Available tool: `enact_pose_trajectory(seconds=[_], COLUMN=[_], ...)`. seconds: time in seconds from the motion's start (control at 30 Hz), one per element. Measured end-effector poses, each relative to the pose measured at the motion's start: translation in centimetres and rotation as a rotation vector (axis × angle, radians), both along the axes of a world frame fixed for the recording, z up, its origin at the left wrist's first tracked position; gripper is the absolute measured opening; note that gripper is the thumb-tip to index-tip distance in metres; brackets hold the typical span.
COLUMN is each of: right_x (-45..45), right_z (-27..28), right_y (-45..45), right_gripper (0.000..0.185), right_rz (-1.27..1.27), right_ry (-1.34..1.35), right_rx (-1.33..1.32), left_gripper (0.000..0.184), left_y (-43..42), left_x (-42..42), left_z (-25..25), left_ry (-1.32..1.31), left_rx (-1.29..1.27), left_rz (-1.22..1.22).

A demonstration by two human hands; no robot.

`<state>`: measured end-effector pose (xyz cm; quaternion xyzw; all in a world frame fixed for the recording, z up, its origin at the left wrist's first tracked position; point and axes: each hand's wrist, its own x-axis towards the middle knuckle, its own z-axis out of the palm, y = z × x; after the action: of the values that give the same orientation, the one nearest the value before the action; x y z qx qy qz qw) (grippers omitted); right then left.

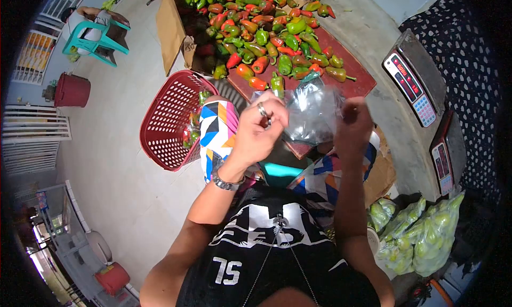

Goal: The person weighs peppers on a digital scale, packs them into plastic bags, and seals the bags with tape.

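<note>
A clear plastic bag [312, 112] is stretched between my two hands, above the edge of the dark red tabletop. My left hand [260, 126], with a ring and a metal watch [228, 182], has its fingers curled together at the bag's left side. At the bag's right side my right hand [354, 123] is closed on the plastic; shadow hides part of its fingers. Just beyond the bag lies a heap of red and green peppers [261, 37] on the red tabletop [349, 67]. One green pepper [277, 84] is close to my left fingers.
A red perforated basket [165, 120] with some peppers stands left of my knees. Two digital scales [410, 83] are on the right. Filled plastic bags of green produce [437, 235] sit at lower right. A cardboard box [173, 29] borders the heap; a person sits on a teal chair [88, 37].
</note>
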<state>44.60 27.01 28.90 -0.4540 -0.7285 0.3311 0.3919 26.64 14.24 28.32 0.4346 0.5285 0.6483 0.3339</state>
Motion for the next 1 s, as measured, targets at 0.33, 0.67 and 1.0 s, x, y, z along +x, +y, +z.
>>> enact_pose_trajectory(seconds=[0.33, 0.67, 1.0], right_x=[-1.5, -4.7, -4.4], right_z=[8.8, 14.1, -5.2], right_y=[1.6, 3.4, 1.1], right_gripper=[0.030, 0.039, 0.033], right_rz=[0.417, 0.181, 0.375], right_ry=[0.063, -0.366, -0.478], right_rx=[0.449, 0.661, 0.583], left_gripper=[0.030, 0.068, 0.072], left_y=[4.5, 6.9, 1.3], left_x=[-2.7, -4.3, -4.5], left_z=[9.3, 14.7, 1.4], left_ry=[1.222, 1.305, 1.136], left_rx=[-0.143, 0.316, -0.559], left_rz=[0.245, 0.605, 0.072])
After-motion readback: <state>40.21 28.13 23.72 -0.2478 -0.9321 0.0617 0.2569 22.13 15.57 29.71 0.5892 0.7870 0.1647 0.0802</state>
